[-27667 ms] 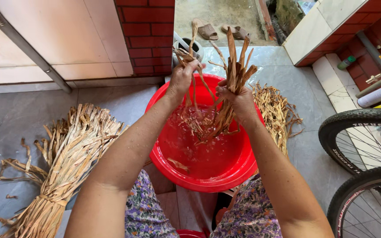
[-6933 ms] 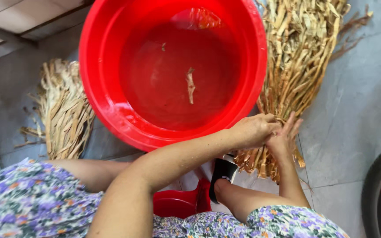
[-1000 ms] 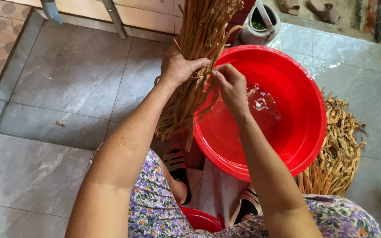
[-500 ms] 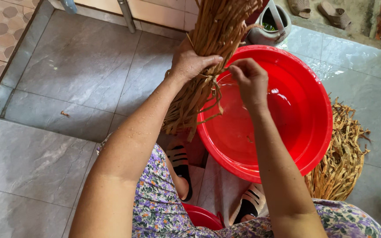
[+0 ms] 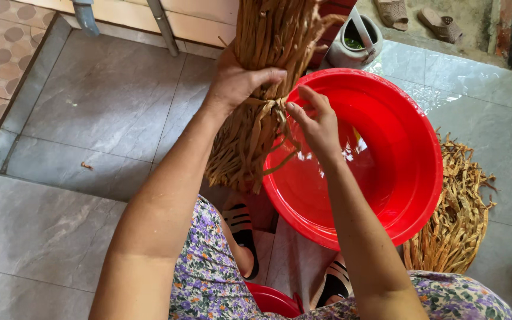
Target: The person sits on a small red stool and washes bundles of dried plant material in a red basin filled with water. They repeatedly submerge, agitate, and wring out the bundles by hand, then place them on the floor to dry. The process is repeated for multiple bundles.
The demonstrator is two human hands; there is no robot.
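My left hand (image 5: 238, 80) is wrapped around a thick bundle of dry tan fibre strips (image 5: 268, 41), held upright over the left rim of a red basin (image 5: 410, 195). A strip is tied around the bundle's middle, just below that hand. My right hand (image 5: 314, 121) is beside the knot, its fingertips on the tie strip. The bundle's loose lower ends (image 5: 238, 160) hang down past the basin's rim. The basin holds shallow water.
A pile of the same dry strips (image 5: 454, 219) lies on the wet tiles right of the basin. A small grey pot (image 5: 357, 44) stands behind it, sandals (image 5: 419, 15) farther back. My feet in striped sandals (image 5: 244, 228) are under the basin edge. A second red container (image 5: 271, 299) sits between my knees.
The bundle has stayed upright in my left hand. My right hand has moved from the basin side to the knot at the bundle's middle. The view has shifted slightly.
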